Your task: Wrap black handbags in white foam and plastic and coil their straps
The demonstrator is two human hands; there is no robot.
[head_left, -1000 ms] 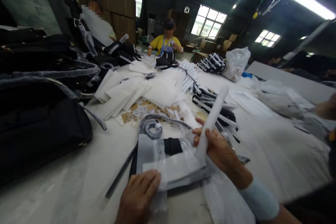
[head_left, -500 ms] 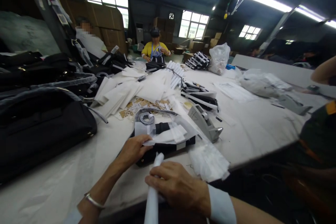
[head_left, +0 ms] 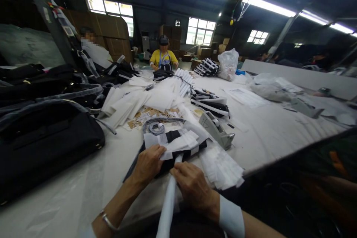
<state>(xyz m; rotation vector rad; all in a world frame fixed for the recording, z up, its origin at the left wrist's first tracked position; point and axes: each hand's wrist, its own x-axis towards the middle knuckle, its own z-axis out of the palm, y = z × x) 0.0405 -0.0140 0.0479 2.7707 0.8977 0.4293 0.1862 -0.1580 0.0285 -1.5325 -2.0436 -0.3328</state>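
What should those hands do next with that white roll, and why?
Perhaps ease the white roll gently into the small black bag: the right hand grips it near its far end, which meets the bag's near edge, and the left hand is at the white sheet on top, seemingly steadying it. Whether the tip is already inside, I cannot tell.

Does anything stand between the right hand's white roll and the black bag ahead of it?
Nothing visible: the white roll in the right hand reaches the near edge of the black bag. The left hand, holding white sheeting, is left of the tip, not between.
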